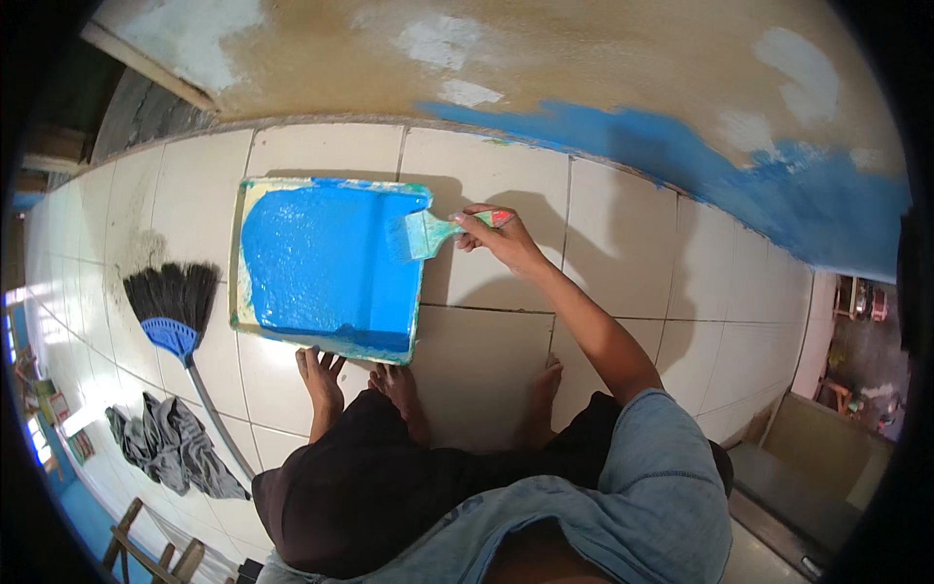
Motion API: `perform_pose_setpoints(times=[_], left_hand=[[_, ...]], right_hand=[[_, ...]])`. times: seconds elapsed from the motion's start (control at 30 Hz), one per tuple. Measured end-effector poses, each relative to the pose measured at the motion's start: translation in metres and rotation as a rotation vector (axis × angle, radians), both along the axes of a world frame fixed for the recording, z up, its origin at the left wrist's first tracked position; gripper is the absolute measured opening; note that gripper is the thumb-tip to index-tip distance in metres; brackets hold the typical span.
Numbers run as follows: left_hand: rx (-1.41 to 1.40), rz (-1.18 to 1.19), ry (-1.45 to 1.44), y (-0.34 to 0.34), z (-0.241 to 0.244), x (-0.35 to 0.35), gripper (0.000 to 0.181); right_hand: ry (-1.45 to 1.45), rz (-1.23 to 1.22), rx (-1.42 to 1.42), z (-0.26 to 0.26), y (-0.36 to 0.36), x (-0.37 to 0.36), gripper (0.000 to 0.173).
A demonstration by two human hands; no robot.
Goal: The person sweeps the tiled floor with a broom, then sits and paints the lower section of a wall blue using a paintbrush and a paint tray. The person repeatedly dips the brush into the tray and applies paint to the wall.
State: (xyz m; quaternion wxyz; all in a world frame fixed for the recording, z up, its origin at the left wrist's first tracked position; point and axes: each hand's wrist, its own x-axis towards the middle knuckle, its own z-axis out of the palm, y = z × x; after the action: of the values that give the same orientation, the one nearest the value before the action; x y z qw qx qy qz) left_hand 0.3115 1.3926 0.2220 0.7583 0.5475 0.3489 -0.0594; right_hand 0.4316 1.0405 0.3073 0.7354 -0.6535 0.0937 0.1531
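Note:
My right hand point(496, 237) grips the handle of a flat paintbrush point(425, 232), whose ferrule and handle are smeared pale green. Its bristles are over the right side of a paint tray point(234, 255) and meet the blue paint point(314, 255) there. At the tray's near edge, my left hand point(322, 383) holds the rim with its fingertips, which are partly hidden by it. Blue paint covers most of the tray's inside, and dried yellowish and green smears mark its rim.
Beyond the tray rises a tan wall point(321, 66) with white patches and a blue painted strip point(642, 146) along its base. A broom point(171, 306) and a crumpled grey cloth point(171, 445) lie on the tiled floor point(489, 365) to the left. My bare feet point(401, 398) are close to the tray.

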Motion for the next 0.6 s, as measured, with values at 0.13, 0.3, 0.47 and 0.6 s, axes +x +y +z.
perform_pose_setpoints(times=[0.13,0.3,0.47,0.6], left_hand=[[0.012,-0.045,0.015,-0.004,0.005,-0.001,0.029],[0.005,0.039,0.086,0.004,-0.003,-0.009,0.025],[0.009,0.012,0.058,0.003,0.005,-0.002,0.022],[-0.015,-0.030,-0.052,0.015,-0.005,0.003,0.020]], right_hand=[[0.047,0.076,0.115,0.002,-0.014,0.002,0.032],[-0.026,0.004,0.342,0.002,-0.003,-0.001,0.037],[-0.179,-0.177,0.474,0.000,0.015,0.007,0.036],[-0.255,-0.202,0.377,-0.013,0.031,0.006,0.036]])
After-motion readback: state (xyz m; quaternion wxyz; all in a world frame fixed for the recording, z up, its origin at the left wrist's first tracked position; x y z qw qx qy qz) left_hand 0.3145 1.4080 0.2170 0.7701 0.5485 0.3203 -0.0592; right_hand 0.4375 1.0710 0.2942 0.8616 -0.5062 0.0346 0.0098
